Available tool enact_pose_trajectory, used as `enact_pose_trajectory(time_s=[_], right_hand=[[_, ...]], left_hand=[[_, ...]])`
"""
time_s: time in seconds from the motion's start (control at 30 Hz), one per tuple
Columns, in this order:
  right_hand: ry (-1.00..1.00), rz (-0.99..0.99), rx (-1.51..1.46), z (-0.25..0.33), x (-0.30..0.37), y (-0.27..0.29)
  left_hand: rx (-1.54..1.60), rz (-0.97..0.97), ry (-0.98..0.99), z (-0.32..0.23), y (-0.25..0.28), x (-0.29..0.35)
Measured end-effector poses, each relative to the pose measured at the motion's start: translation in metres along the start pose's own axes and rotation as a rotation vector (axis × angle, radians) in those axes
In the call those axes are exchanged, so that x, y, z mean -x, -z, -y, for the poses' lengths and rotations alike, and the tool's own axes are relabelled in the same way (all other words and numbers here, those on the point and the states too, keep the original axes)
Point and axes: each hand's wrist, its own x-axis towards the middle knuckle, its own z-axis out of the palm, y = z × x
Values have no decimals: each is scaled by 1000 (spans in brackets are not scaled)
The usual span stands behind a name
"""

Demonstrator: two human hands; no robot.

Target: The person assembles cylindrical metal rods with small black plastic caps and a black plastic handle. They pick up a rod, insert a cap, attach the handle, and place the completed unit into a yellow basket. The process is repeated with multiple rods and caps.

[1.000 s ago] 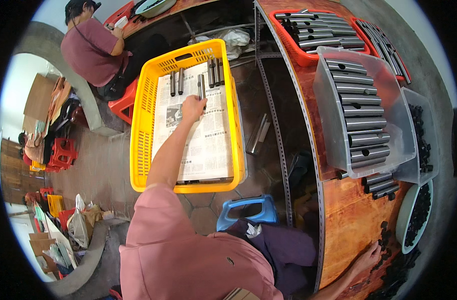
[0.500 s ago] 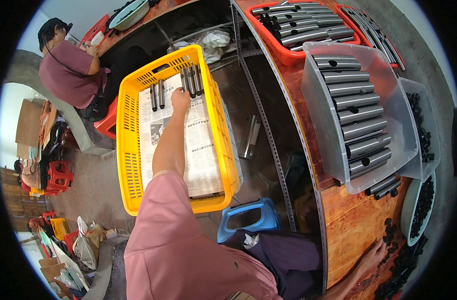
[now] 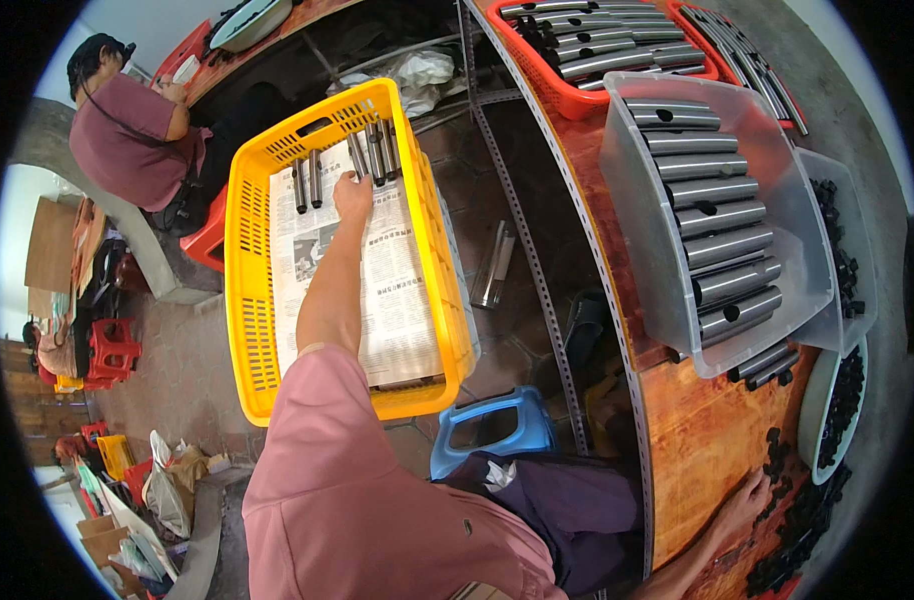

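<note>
In the yellow plastic crate (image 3: 241,300), my left hand (image 3: 353,196) is closed at the near end of a metal tube (image 3: 357,156). Two more metal tubes stand close on its right, and two others (image 3: 307,180) lie to its left, all on newspaper (image 3: 397,290) lining the crate. At the lower right, my right hand (image 3: 749,500) rests at the wooden table (image 3: 697,450), beside a scatter of small black parts (image 3: 774,455). Its fingers are curled together; whatever may be between them is too small to make out.
A clear plastic bin (image 3: 812,290) with several metal tubes stands on the table. Behind it is a red basket (image 3: 577,100) of tubes; a pale green basin (image 3: 822,400) holds black parts. A blue stool (image 3: 537,425) is below. Another person (image 3: 127,140) sits at the far left.
My left hand has shifted the tube slightly left, widening the gap to the tubes on its right. My right hand's fingers have curled more beside the black parts.
</note>
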Motion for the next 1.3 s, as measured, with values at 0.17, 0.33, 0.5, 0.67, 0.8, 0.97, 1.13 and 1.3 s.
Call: enact_pose_trajectory(time_s=[0.17,0.33,0.5,0.67,0.8,0.97,1.13,1.3], right_hand=[[-14,6,-83,18,0,1],[-63,77,-13,9,1,8],[-54,43,-82,14,3,6],[-28,44,21,3,1,4],[-53,62,16,7,-1,4],[18,-53,-65,8,4,-3],[43,-77,-60,8,1,-5],[-32,56,38,-12,-2,-3]], left_hand=[[20,-13,-28,10,-2,-2],[33,-16,-36,10,-8,-6],[-26,-58,-6,1,-1,1],[-119,-73,-11,-17,5,11],[-118,-75,23,-26,13,21],[-139,75,122,-54,34,29],[-213,-44,80,-31,42,16],[-306,-121,50,17,64,-1]])
